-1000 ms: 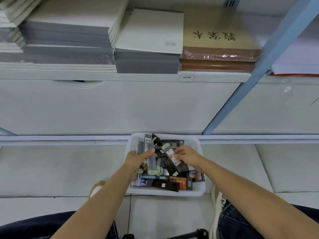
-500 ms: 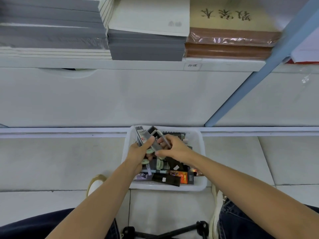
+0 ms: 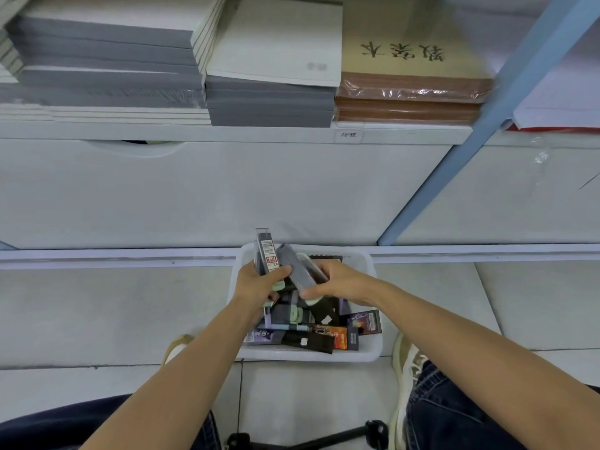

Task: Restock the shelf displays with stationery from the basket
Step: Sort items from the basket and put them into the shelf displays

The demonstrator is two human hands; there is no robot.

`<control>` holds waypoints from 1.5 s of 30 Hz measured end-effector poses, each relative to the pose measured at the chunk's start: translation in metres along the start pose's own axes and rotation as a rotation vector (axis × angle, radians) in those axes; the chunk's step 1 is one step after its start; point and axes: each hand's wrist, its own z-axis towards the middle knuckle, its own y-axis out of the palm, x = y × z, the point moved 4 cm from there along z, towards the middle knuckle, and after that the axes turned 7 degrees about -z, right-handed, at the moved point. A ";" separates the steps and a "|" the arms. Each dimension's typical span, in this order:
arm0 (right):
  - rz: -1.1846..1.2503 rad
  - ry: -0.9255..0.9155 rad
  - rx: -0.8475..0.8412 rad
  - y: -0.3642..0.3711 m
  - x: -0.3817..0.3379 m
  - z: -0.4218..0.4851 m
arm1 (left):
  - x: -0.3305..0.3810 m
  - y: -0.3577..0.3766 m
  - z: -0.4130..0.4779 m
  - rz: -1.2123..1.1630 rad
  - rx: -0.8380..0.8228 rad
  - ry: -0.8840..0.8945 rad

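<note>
The left hand (image 3: 256, 287) is closed around a bunch of slim refill cases (image 3: 264, 251) that stand upright above the far left corner of the white basket (image 3: 373, 350). The thumb crosses their front, and the front case carries a red and white label. Risk: the bunch is held only near its lower end, so the tall free ends can fan out and one case can slide down into the basket or onto the floor (image 3: 97, 313).

Just beside it, the right hand (image 3: 337, 282) is closed on a grey case with a pale green cap (image 3: 300, 276), tilted with its upper end toward the left-hand bunch. The two bundles touch or nearly touch; which cannot be told. Risk: if the grey case is pushed into the left hand while that hand is full, the thumb must lift, and the grip on the upright cases is lost.

The basket sits on the floor against the base of the shelving, between the person's knees. Loose packs remain in it, among them dark boxes, an orange and black pack (image 3: 342, 341) and a purple card pack (image 3: 365, 321). Risk: a dropped case falls among these and must be sorted out again.

Above, the shelf (image 3: 227, 133) carries full stacks of grey and white notebooks (image 3: 272, 102) and brown wrapped exercise books (image 3: 409, 92). No display for the cases is in view, so the hands must travel with a full load.
</note>
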 end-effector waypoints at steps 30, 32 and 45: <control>0.378 -0.049 0.238 -0.030 -0.017 0.002 | -0.005 -0.010 0.023 -0.370 0.032 -0.139; 0.389 -0.066 0.270 -0.030 -0.018 0.001 | -0.004 -0.007 0.023 -0.450 0.069 -0.155; 0.125 -0.170 0.197 -0.040 -0.060 -0.023 | 0.049 0.014 -0.001 -0.350 -0.023 -0.015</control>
